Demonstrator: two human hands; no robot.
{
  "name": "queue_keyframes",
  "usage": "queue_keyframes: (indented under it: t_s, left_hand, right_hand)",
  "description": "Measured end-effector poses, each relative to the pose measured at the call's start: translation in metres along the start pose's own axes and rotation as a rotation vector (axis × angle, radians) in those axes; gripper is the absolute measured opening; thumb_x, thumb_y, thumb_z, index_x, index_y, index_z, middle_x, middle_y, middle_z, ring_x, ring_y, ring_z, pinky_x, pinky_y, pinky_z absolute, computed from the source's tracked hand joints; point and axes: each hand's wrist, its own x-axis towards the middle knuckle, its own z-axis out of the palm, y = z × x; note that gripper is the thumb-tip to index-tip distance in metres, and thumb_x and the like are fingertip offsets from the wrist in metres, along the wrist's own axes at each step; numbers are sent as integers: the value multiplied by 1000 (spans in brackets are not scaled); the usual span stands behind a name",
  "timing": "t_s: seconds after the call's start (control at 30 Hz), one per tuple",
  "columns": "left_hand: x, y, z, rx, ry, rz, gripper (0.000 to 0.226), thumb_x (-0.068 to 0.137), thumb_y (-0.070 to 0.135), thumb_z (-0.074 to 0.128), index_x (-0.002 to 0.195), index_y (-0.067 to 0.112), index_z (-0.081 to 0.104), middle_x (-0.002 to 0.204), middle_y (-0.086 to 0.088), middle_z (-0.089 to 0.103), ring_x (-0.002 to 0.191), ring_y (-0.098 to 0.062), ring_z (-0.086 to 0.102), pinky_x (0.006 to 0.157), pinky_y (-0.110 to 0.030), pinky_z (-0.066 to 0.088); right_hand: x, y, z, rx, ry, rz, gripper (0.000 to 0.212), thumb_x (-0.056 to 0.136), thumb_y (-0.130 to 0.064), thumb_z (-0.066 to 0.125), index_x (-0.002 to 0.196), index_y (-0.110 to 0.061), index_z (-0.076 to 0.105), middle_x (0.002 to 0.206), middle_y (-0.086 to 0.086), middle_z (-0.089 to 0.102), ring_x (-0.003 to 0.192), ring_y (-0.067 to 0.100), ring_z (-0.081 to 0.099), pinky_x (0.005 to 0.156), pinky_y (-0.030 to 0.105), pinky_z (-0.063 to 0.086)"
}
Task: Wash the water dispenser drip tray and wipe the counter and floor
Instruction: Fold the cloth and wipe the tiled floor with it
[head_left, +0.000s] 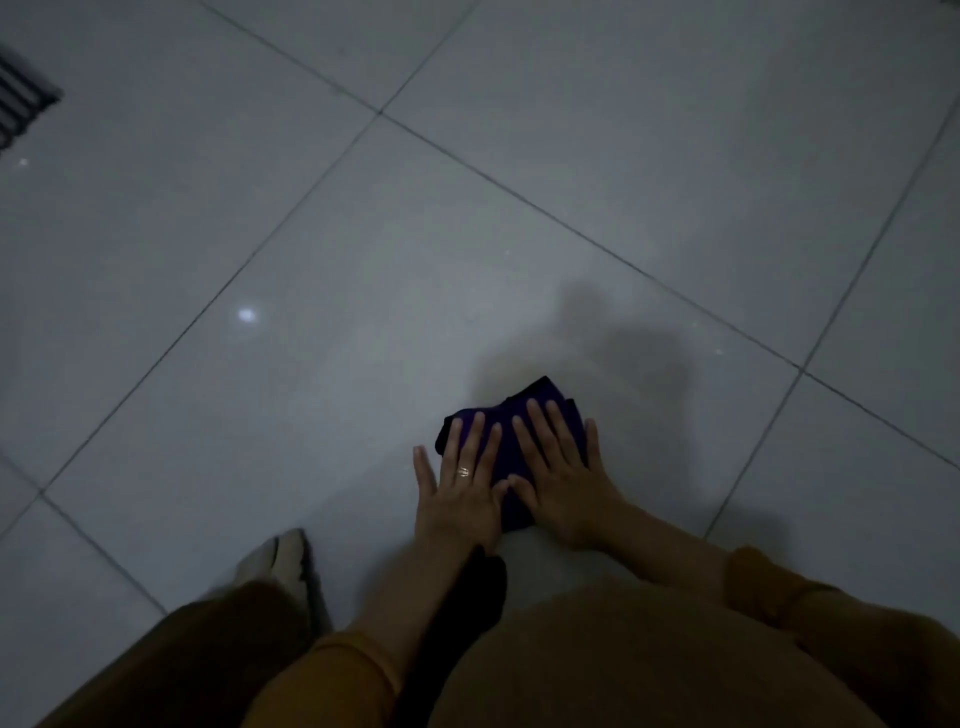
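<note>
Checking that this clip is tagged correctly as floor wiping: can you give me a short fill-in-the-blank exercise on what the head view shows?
1. The left hand and right hand both press flat on a dark purple ____.
2. The ring is worn on the ____ hand.
3. The floor is laid with large grey ____.

Missing words: cloth; left; tiles.
</note>
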Motion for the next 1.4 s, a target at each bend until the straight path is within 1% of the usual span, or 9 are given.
queue_keyframes:
  t_s: [0.07, 0.23, 0.57, 0.7, 0.87, 0.97, 1.1, 1.3, 1.4]
  left_hand:
    - [-18, -15, 19, 0, 68, -59, 72, 88, 50, -23, 149, 17, -4, 160, -5, 4, 135, -9, -43, 107, -47, -22]
    - [-53, -31, 52, -109, 202, -45, 59, 100, 44, -1, 152, 18, -9, 160, 0, -15, 148, -18, -14, 112, -52, 1]
    - [-29, -45, 36, -37, 103, -1, 61, 100, 46, 0, 152, 16, -6, 161, -3, -11, 149, -18, -12, 111, -53, 1]
    - [3, -61, -7, 19, -60, -27, 61, 95, 49, -10, 147, 18, -19, 160, -2, -17, 133, -10, -44, 109, -51, -23]
    - [54, -75, -58, -3, -320, -64, 60, 101, 45, 10, 147, 28, -24, 151, 8, -36, 141, -17, -33, 109, -58, -20]
    - [85, -83, -81, 7, -320, -33, 59, 101, 44, 10, 146, 28, -25, 152, 7, -36, 141, -17, -34, 109, -58, -20]
    - [138, -97, -113, 48, -298, 53, 59, 102, 43, 9, 146, 26, -26, 152, 6, -36, 140, -18, -34, 110, -56, -20]
    - [202, -106, -151, 146, -338, 145, 59, 101, 45, 8, 146, 28, -25, 147, 9, -40, 141, -18, -33, 110, -59, -17]
    - [228, -108, -168, 193, -376, 179, 59, 101, 45, 8, 145, 28, -27, 152, 5, -37, 141, -17, -34, 109, -59, -20]
  right_hand:
    - [-8, -14, 12, 14, -19, -13, 67, 99, -51, 2, 153, -11, 6, 160, 8, -2, 147, 19, -18, 111, 49, 1]
    - [-25, -36, 29, -38, 89, -114, 67, 98, -53, 4, 152, -16, -8, 160, 4, -17, 148, 19, -15, 111, 53, 0]
    - [-11, -42, 17, -45, 30, -92, 65, 99, -52, 7, 152, -16, -5, 160, 4, -14, 148, 18, -13, 113, 51, -4]
    - [32, -49, -7, -55, -99, 6, 69, 96, -55, -1, 150, -14, -11, 160, 7, -11, 145, 17, -24, 110, 49, -6]
    - [82, -53, -40, 126, -254, 2, 101, 39, -74, -45, 128, -26, -41, 126, -7, -58, 114, 6, -58, 81, 44, -44]
    - [112, -53, -58, 158, -275, 61, 90, 59, -81, -29, 131, -28, -37, 136, -7, -51, 125, 8, -45, 85, 53, -41]
    - [157, -55, -86, 234, -302, 237, 64, 99, -52, 13, 144, -30, -27, 139, -11, -45, 137, 10, -36, 101, 66, -23]
    - [206, -49, -109, 304, -241, 370, 59, 98, -54, 11, 128, -34, -36, 132, -12, -48, 125, 4, -40, 81, 59, -36]
    - [228, -46, -115, 351, -231, 406, 79, 64, -79, -21, 126, -34, -39, 128, -9, -55, 125, 6, -43, 68, 52, -45]
